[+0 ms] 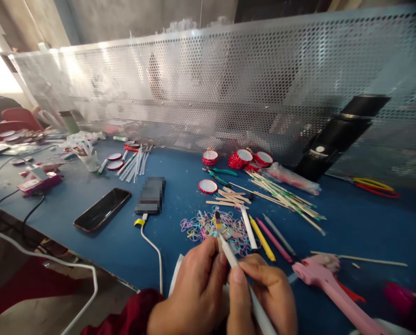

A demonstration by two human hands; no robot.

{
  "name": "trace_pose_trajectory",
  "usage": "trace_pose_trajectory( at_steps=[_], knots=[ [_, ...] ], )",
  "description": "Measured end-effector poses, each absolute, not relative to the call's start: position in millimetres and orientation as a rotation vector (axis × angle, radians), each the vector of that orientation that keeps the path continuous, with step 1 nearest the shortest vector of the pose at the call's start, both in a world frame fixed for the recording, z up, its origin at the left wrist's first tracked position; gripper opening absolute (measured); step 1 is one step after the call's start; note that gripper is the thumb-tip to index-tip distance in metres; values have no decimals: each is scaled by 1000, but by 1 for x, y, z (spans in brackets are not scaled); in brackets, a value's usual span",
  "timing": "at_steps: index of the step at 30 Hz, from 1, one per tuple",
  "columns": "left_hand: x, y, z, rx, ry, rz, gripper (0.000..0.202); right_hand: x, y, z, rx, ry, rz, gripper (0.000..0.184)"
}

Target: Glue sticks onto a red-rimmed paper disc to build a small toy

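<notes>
The small flat wooden stick with a dark tip and yellow band [218, 222] stands out of my left hand [197, 277], above the bench [180, 186], its long axis running nearly straight away from me, dark end farthest. The slim pale-grey pen [230, 255] slants from lower right to upper left, its point at the stick, just below the yellow. My left fingers are pinched closed on the stick, hand curled; my right hand [267, 291] has its fingers closed around the pen's smooth barrel. Just beyond lies a tangle of thin, loopy pastel bands [195, 225], then flat, round-ended bare wooden sticks [232, 197]. Right of the bands rests a yellow marker [262, 238].
</notes>
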State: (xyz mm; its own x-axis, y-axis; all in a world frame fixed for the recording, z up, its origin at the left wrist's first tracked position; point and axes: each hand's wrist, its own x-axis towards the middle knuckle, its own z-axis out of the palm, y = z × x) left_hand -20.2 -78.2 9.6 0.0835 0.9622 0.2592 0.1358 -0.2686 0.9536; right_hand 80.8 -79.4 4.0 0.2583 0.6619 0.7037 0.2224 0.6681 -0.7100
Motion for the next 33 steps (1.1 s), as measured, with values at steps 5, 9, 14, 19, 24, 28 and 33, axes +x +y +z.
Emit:
trace_pose_trajectory(
  at_steps=[5,9,14,19,24,28,33],
  knots=[
    [-20,-79,10,1579,1142,1263,27,81,-81,3,-887,-1311,310,8],
    [-21,-80,8,1592,1162,1243,25,79,-82,3,-904,-1300,259,7],
    [-23,-81,9,1610,1184,1224,25,78,-85,5,-936,-1292,273,7],
    [-23,-81,9,1616,1172,1226,27,78,-87,8,-966,-1288,271,4],
    [-23,-82,6,1605,1188,1233,26,78,-87,6,-951,-1289,305,5],
    [-23,-82,7,1614,1172,1227,26,78,-87,5,-950,-1276,310,7],
    [-22,-83,7,1597,1161,1244,27,79,-88,3,-951,-1274,311,7]
  ],
)
